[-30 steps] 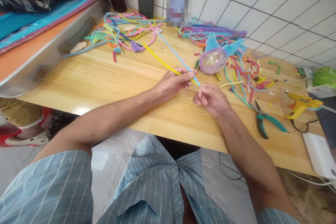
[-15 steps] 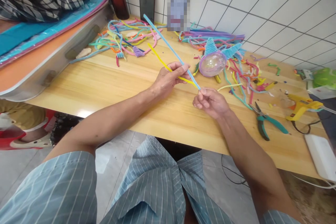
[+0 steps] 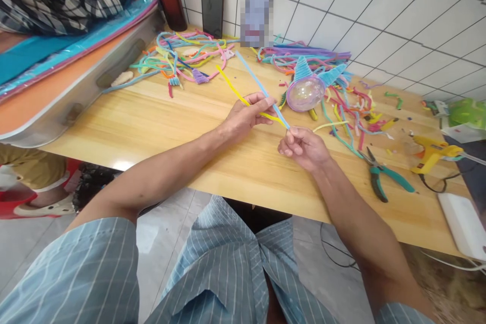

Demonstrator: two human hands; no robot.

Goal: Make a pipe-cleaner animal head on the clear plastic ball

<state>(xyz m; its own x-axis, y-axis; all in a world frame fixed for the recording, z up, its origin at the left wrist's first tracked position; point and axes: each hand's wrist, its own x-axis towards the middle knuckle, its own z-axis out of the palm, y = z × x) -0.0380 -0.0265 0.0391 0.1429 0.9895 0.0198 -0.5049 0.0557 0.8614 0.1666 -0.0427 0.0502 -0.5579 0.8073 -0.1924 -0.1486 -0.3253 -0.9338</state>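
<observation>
My left hand (image 3: 247, 115) pinches a light blue pipe cleaner (image 3: 253, 80) and a yellow pipe cleaner (image 3: 231, 87) together above the wooden table (image 3: 159, 116). Both stems run up and to the left from my fingers. My right hand (image 3: 304, 147) is closed on the near ends of the two stems, just right of my left hand. A clear iridescent ball (image 3: 306, 93) with blue pipe-cleaner horns lies just beyond my hands.
Loose coloured pipe cleaners (image 3: 182, 55) are heaped at the back and right of the table. Teal-handled pliers (image 3: 383, 174) and a yellow glue gun (image 3: 433, 152) lie to the right, beside a white box (image 3: 461, 225). A dark phone (image 3: 211, 2) leans on the tiled wall.
The blue pipe cleaner's far end swung up toward the wall, then dropped back lower and to the right. My hands stayed nearly in place.
</observation>
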